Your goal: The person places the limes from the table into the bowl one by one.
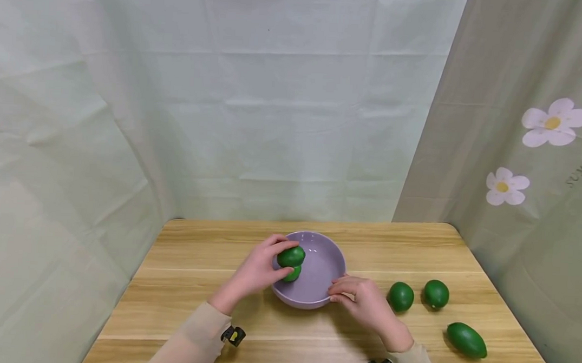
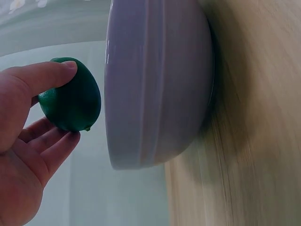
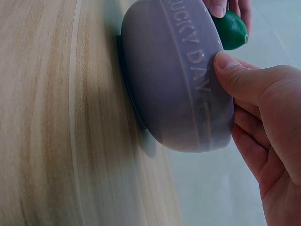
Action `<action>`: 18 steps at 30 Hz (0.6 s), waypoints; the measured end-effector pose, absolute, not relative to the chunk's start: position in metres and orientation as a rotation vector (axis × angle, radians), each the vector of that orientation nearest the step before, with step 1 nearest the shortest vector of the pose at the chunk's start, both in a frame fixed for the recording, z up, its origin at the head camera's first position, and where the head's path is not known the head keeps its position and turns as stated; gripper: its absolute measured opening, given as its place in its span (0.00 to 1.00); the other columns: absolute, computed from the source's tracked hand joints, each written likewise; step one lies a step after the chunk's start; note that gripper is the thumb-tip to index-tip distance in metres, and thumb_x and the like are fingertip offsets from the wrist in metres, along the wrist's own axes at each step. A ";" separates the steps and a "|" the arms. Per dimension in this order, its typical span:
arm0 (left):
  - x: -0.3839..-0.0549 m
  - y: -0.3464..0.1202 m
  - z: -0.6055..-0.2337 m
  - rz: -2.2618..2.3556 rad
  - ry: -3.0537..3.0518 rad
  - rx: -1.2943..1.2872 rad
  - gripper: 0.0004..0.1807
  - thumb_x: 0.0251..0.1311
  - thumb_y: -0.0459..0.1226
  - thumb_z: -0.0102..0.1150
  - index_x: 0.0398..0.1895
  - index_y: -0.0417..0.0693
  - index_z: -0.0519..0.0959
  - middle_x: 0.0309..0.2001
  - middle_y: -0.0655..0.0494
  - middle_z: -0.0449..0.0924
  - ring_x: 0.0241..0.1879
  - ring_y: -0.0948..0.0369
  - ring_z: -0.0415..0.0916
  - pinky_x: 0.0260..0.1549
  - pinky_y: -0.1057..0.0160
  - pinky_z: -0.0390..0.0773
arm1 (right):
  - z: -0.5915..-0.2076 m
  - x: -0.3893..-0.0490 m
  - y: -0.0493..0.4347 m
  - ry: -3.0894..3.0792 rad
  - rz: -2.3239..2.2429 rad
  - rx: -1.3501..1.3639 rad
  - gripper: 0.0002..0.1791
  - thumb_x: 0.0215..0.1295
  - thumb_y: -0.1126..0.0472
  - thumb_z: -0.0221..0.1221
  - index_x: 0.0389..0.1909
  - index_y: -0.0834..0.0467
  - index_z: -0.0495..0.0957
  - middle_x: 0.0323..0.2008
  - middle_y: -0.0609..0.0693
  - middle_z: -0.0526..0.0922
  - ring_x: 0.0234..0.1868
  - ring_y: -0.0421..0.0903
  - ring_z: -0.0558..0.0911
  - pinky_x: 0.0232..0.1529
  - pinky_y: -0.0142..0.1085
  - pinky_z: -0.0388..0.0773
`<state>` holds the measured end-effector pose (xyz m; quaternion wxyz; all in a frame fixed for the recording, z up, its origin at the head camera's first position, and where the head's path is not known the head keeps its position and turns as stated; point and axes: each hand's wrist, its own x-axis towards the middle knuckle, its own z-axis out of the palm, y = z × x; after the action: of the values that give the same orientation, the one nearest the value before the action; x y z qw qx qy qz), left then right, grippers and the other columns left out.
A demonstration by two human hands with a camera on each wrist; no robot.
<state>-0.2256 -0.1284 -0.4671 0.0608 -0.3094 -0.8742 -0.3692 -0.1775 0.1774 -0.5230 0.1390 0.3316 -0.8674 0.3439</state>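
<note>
Near the back edge of the tabletop, the left hand pinches a green fruit just above the bowl, whose rim the right hand grips, best firmly, with the fruit kept low.

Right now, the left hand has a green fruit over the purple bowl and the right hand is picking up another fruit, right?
No, the right hand isn't picking anything up: the right wrist view shows it holding the purple bowl by its rim. The left hand does have a green fruit over the bowl.
</note>
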 end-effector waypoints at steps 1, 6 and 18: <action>-0.226 -0.127 -0.467 -1.117 -2.645 -0.938 0.33 0.59 0.33 0.81 0.69 0.50 0.81 0.64 0.51 0.76 0.59 0.54 0.80 0.59 0.55 0.86 | -0.523 -0.177 0.177 -2.511 0.999 0.958 0.08 0.61 0.63 0.77 0.39 0.51 0.92 0.44 0.39 0.92 0.53 0.45 0.90 0.66 0.48 0.81; -0.226 -0.118 -0.468 -1.098 -2.650 -0.955 0.33 0.60 0.34 0.80 0.69 0.50 0.81 0.64 0.51 0.76 0.59 0.54 0.80 0.58 0.56 0.86 | -0.521 -0.177 0.177 -2.532 1.001 0.947 0.07 0.62 0.62 0.76 0.40 0.50 0.92 0.44 0.38 0.92 0.54 0.44 0.89 0.67 0.47 0.80; -0.237 -0.095 -0.474 -1.020 -2.711 -0.917 0.33 0.62 0.34 0.79 0.71 0.48 0.80 0.64 0.49 0.76 0.58 0.52 0.80 0.57 0.52 0.86 | -0.521 -0.177 0.178 -2.520 0.998 0.958 0.08 0.61 0.62 0.77 0.40 0.49 0.92 0.44 0.37 0.91 0.54 0.44 0.89 0.67 0.46 0.81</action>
<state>-0.2371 -0.0952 -0.4741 0.0518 -0.3016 -0.8911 -0.3352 -0.1770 0.1782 -0.5214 0.1329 0.3304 -0.8688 0.3440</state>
